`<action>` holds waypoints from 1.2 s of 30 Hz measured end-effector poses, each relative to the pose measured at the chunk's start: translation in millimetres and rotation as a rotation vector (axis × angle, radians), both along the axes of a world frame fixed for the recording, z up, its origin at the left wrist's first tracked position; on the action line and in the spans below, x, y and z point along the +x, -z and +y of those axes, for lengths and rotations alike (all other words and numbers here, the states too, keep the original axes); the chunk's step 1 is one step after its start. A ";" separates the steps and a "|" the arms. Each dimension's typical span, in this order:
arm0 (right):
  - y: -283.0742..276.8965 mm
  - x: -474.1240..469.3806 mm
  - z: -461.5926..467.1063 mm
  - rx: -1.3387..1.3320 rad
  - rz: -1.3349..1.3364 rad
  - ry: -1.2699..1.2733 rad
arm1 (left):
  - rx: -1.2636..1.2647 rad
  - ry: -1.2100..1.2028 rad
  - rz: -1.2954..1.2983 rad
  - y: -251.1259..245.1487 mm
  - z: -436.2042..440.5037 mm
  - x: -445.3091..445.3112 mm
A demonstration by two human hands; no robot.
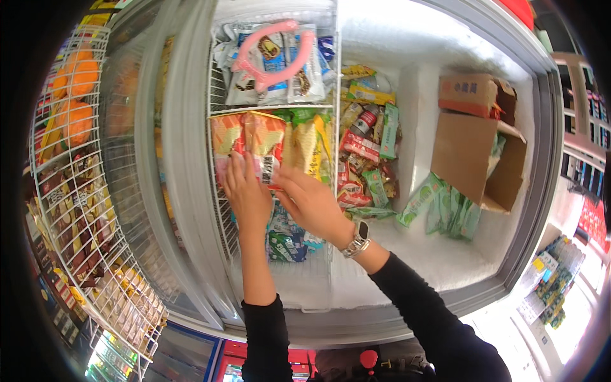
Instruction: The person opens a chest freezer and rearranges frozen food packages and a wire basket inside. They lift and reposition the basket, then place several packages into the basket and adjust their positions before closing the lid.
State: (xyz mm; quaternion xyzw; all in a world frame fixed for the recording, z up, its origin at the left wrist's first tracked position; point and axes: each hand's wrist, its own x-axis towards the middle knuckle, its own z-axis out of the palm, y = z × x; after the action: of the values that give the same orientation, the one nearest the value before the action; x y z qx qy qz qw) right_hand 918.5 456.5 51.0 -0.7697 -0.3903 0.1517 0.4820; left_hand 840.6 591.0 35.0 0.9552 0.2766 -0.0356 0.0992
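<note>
In the wire basket (335, 106) inside a chest freezer, orange-and-pink ice cream packets (268, 138) lie side by side. Across the lower left of these packets rests my left hand (247, 193), its fingers stretched forward; whether it grips one is hidden. My right hand (310, 203), with a watch (360, 236) at the wrist, has thumb and fingers closed at the lower right edge of a packet. Yellow-green packets (305, 143) lie just right of the orange ones. Below the hands are teal and dark-green wrapped ice creams (286, 244), partly covered by my right hand.
A pink ring-shaped handle (305, 55) lies on white-and-blue packets (241, 90) in the upper compartment. Right of the basket are mixed ice creams (360, 148), green packets (453, 210) and cardboard boxes (463, 155). The sliding glass lid's frame (191, 157) and a wire rack (95, 205) stand left.
</note>
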 end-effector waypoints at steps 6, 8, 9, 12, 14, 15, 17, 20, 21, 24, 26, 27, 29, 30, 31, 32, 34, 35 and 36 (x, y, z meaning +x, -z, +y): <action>-10.4 -40.4 -130.0 -0.247 -0.048 -0.185 | -0.157 0.021 -0.105 -73.6 -70.3 -56.9; -6.3 -49.8 -173.3 -0.331 -0.022 -0.226 | -0.193 0.061 -0.007 -109.9 -106.3 -101.9; -2.7 -52.6 -195.2 -0.411 -0.015 -0.266 | -0.185 0.096 -0.004 -123.6 -122.8 -124.5; 24.5 -47.0 -255.3 -0.798 -0.186 -0.459 | -0.152 0.179 0.013 -143.1 -158.2 -181.8; 53.1 -28.1 -291.9 -1.056 -0.260 -0.398 | -0.147 0.132 -0.020 -137.1 -164.4 -204.3; 68.1 -16.9 -307.3 -1.089 -0.300 -0.319 | -0.147 0.116 -0.039 -135.0 -165.7 -212.9; 97.7 -1.1 -324.5 -1.156 -0.354 -0.257 | -0.126 0.151 -0.126 -130.8 -165.3 -223.7; 132.4 9.2 -325.4 -1.101 -0.349 -0.245 | -0.115 0.119 -0.186 -127.7 -166.7 -229.0; 141.8 8.6 -318.7 -1.064 -0.299 -0.257 | -0.118 0.082 -0.196 -127.7 -167.5 -229.1; 165.0 1.2 -290.2 -0.996 -0.149 -0.344 | -0.062 0.058 -0.183 -128.1 -169.9 -227.7; 180.8 -1.0 -269.8 -0.944 -0.071 -0.330 | -0.072 0.046 -0.200 -128.5 -169.6 -226.8; 189.7 -2.6 -258.3 -0.900 -0.043 -0.283 | -0.072 0.031 -0.202 -128.5 -168.7 -226.6; 213.0 1.9 -233.3 -0.872 0.052 -0.248 | -0.099 -0.042 -0.208 -129.5 -167.6 -227.1; 226.5 7.0 -221.6 -0.807 0.069 -0.205 | -0.112 -0.086 -0.216 -130.5 -167.3 -227.8; 240.7 13.3 -210.5 -0.740 0.081 -0.167 | -0.097 -0.126 -0.189 -130.4 -167.8 -228.2; 257.2 21.1 -196.9 -0.718 0.105 -0.131 | -0.094 -0.137 -0.168 -131.0 -168.3 -228.8; 288.1 36.3 -177.6 -0.749 0.142 -0.172 | -0.102 -0.159 -0.124 -132.2 -169.2 -229.8; 303.2 42.2 -170.6 -0.707 0.071 -0.184 | -0.098 -0.167 -0.121 -131.6 -169.3 -230.0; 317.6 47.4 -164.9 -0.677 0.007 -0.197 | -0.110 -0.170 -0.114 -131.5 -169.7 -230.0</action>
State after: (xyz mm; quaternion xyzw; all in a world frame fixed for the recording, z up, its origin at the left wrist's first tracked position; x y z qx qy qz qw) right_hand 966.0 291.6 -266.6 -0.8440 -0.3884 0.3210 0.1839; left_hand 610.6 421.3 166.5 0.9219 0.3481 0.0121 0.1698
